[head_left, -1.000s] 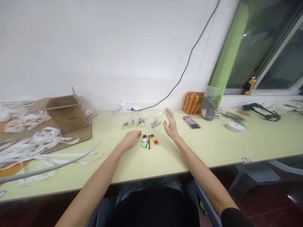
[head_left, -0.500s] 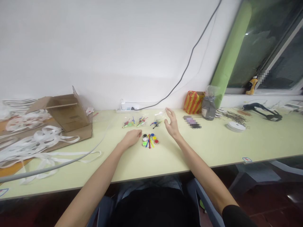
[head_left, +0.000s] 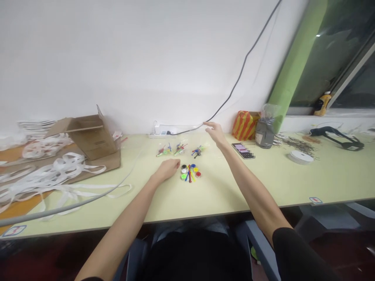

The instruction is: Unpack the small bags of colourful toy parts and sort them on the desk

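My left hand rests on the table with its fingers curled closed; whatever they may hold is hidden. Just right of it lie several small round discs in black, white, green, blue, yellow and red, such as the red disc. Between the disc columns is a bunch of thin coloured plastic sticks. Farther back sit clear bags with coloured plastic pieces, among them a left bag, a middle bag and a right bag. My right hand reaches beyond the right bag, fingers stretched out and apart from the thumb.
A cardboard box and tangled white ribbon occupy the left. A power strip with a dark cable lies by the wall. Rightward are a phone, a striped bag, a grey container and a white roll.
My right hand has moved farther back toward the wall, its fingers now pointing left. My left hand stays beside the discs. The whole view has shifted slightly.
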### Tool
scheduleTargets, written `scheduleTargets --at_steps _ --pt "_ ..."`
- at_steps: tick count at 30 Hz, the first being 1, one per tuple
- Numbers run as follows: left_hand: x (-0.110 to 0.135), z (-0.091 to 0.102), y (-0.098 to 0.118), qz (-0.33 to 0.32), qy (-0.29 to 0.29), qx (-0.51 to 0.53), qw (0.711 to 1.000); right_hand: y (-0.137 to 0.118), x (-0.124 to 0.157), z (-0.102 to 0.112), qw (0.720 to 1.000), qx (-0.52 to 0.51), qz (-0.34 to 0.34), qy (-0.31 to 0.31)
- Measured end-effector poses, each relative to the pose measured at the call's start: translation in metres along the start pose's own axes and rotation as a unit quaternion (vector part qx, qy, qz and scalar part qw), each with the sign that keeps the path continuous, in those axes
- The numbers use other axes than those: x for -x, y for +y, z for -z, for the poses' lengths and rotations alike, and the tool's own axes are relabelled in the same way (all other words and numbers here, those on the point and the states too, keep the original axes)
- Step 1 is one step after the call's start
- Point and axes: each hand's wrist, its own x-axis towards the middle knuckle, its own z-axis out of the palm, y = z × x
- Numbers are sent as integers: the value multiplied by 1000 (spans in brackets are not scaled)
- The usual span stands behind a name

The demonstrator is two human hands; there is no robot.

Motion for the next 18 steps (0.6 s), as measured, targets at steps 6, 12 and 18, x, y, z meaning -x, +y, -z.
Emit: scheduleTargets --at_steps 6,12,18 --pt "-1 -2 -3 -4 3 2 1000 2 13 8 998 -44 4 43" --pt "-1 0 0 -2 3 8 1000 18 7 52 991 -35 40 125" --pt "-2 0 0 6 4 14 1000 45 33 89 995 21 41 93"
